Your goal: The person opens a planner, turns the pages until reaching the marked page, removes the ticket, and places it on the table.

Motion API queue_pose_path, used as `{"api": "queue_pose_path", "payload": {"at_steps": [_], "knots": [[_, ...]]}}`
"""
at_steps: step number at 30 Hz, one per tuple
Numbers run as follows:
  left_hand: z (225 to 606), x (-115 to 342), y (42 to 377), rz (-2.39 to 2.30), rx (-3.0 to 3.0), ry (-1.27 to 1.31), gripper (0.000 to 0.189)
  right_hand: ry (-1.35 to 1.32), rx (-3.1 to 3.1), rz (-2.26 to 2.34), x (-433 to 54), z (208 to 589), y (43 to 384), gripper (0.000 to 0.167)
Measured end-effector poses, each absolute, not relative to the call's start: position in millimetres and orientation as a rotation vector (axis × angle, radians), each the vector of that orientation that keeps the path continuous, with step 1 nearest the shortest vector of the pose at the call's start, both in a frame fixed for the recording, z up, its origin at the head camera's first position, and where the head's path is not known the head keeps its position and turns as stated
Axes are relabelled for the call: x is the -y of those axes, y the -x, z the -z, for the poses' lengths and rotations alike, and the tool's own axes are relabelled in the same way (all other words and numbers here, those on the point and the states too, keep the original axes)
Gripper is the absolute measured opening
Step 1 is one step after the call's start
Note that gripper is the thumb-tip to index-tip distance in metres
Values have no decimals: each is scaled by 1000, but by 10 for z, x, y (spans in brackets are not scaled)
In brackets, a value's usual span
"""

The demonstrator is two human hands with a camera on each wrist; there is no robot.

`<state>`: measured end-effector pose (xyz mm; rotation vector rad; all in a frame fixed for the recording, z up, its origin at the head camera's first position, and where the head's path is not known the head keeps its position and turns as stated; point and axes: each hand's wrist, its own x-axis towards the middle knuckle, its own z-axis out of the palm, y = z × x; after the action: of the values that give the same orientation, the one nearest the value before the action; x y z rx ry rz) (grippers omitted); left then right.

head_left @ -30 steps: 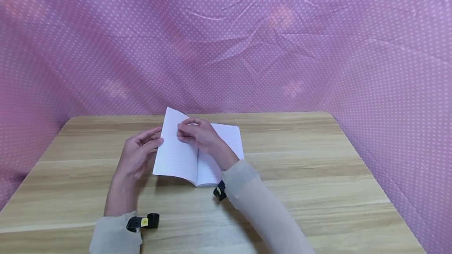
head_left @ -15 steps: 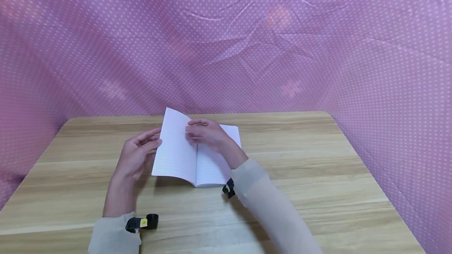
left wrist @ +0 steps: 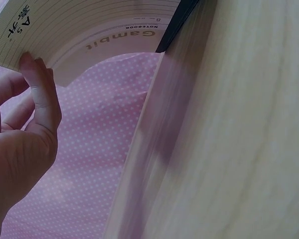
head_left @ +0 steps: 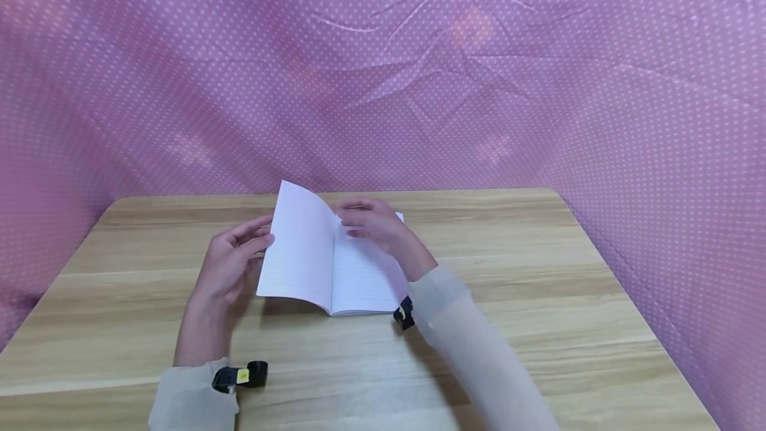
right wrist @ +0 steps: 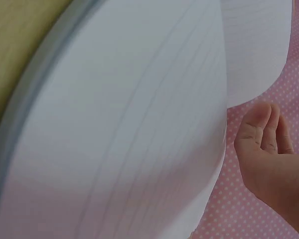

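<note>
An open notebook [head_left: 299, 251] with white lined pages lies across the middle of the table, its left half lifted and bowed. My left hand [head_left: 229, 261] pinches that half's outer edge, thumb on the page and fingers behind. In the left wrist view, the notebook's cover [left wrist: 119, 40] shows from below with "Gambit" and "NOTEBOOK" printed on it, and the fingertips [left wrist: 32, 64] are at its edge. My right hand [head_left: 383, 228] is over the upper part of the right page, holding nothing, fingers loosely bent. The right wrist view shows the right hand [right wrist: 271, 159] apart from the pages.
The wooden table [head_left: 538, 324] carries the notebook. A pink dotted cloth [head_left: 383, 85] hangs behind and on both sides. Black wrist cameras sit at the cuffs, the left camera [head_left: 239, 376] beside the near part of the table.
My right hand has moved right, from the left page across the spine to above the right page. The left hand keeps its hold on the lifted half, almost unmoved.
</note>
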<state>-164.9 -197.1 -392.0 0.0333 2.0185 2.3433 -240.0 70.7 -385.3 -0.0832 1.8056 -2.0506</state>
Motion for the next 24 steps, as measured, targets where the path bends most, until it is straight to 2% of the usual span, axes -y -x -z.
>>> {"api": "queue_pose_path", "payload": {"at_steps": [16,24], "knots": [[3904,2015,1720,-2319,-2011,-39,54,-14,-1837,2131,-1013,3876,2520,46],[3900,2036,1754,-2314,-2007,-37,54,-38,-1894,2113,-1077,3934,2593,38]]}}
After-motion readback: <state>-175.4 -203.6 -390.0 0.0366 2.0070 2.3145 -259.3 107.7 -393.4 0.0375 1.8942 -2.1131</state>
